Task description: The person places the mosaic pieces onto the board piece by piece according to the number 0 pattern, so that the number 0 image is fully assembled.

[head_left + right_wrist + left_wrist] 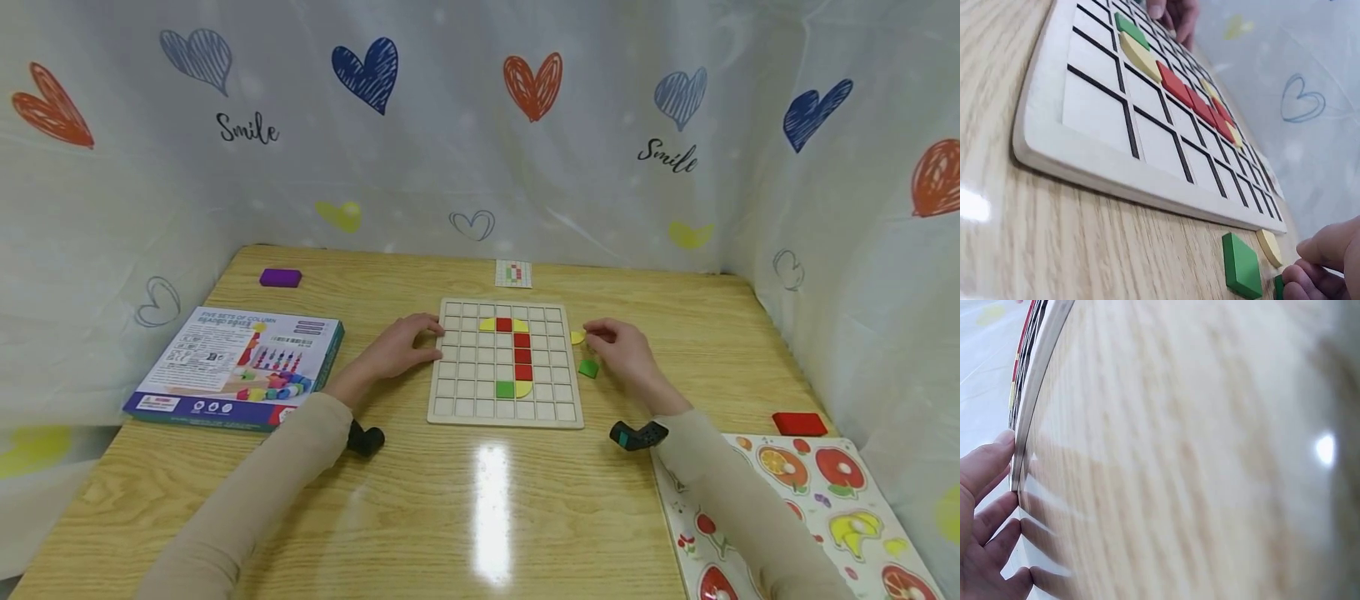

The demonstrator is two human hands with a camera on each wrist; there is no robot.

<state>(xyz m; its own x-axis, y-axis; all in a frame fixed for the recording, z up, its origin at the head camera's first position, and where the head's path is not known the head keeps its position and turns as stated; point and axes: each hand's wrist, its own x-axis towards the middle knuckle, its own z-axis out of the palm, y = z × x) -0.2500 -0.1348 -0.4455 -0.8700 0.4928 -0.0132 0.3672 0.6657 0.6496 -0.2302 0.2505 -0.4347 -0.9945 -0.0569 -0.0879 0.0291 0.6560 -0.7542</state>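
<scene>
Holding red, yellow, green tiles, pale wooden grid board [457, 392]

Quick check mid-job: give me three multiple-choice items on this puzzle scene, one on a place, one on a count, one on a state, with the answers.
1. Where does the loose green square lie?
A. on the table right of the board
B. in a board cell
C. on the box

2. How many red tiles sit in the board?
A. two
B. four
C. six

3. What is the left hand doing?
A. lifting a tile
B. resting against the board's left edge
C. hanging off the table

Answers: 1 A, it lies on bare wood beside the right hand. 2 B, one on top, three in a column below. 3 B, its fingers touch the edge.
</scene>
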